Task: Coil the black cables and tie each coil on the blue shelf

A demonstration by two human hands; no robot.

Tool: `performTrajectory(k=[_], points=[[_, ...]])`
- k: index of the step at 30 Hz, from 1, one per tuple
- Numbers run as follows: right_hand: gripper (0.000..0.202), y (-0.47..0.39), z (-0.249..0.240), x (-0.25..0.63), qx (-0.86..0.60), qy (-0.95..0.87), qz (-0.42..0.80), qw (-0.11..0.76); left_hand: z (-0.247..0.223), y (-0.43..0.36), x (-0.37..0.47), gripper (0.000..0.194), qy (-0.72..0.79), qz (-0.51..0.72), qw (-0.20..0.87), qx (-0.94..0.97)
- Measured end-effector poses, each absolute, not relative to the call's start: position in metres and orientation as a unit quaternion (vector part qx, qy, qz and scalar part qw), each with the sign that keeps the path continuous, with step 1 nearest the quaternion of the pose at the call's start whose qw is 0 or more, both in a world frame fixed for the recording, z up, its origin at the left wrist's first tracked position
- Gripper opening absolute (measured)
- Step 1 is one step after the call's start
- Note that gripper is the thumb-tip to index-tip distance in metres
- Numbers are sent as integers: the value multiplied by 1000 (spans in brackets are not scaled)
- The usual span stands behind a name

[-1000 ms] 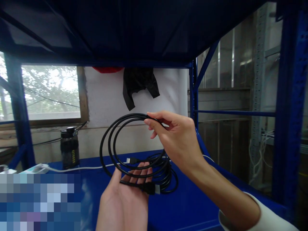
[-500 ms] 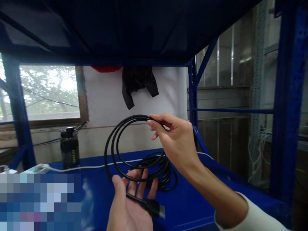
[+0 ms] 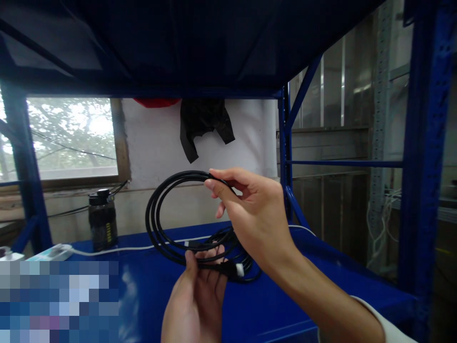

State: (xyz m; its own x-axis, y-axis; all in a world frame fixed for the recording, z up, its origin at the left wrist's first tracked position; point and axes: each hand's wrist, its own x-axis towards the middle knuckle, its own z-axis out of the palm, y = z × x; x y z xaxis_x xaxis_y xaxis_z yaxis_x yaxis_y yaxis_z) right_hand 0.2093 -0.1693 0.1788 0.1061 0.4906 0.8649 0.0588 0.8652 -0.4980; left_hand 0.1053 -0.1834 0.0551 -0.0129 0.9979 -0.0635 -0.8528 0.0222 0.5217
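Observation:
A looped black cable point(image 3: 153, 214) is held up in front of me. My right hand point(image 3: 255, 205) pinches the top of its loops between thumb and fingers. Below, my left hand point(image 3: 200, 295) has the bottom of the loops between its thumb and fingers, palm up. One cable end, a black plug point(image 3: 228, 268) with a pale cap, sticks out to the right over the left fingers. Behind the hands, more coiled black cable point(image 3: 225, 233) lies on the blue shelf point(image 3: 278, 305), partly hidden.
A dark bottle point(image 3: 103, 221) stands at the back left, near a white power strip point(image 3: 53, 252) whose white cord runs along the shelf. Blue posts point(image 3: 421, 166) flank the shelf and another deck point(image 3: 160, 47) hangs overhead. Black cloth point(image 3: 205, 124) hangs on the wall behind.
My left hand has risen and closed on the lower loops, lifting the plug with it. The loops have drawn closer together, and my right hand has shifted slightly left.

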Motion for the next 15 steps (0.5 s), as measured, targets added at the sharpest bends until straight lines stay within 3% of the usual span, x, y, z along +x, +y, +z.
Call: performTrajectory(k=[5,9,15], points=[[11,-161,179,212,-240,-660,131,700,53,-173,114,45,201,732,630,162],[14,-150,176,218,-272,-664,132,684,60,-181,120,47,201,721,648,140],[24,-122,152,229,-326,-663,168,652,46,-180,133,67,188,711,677,42]])
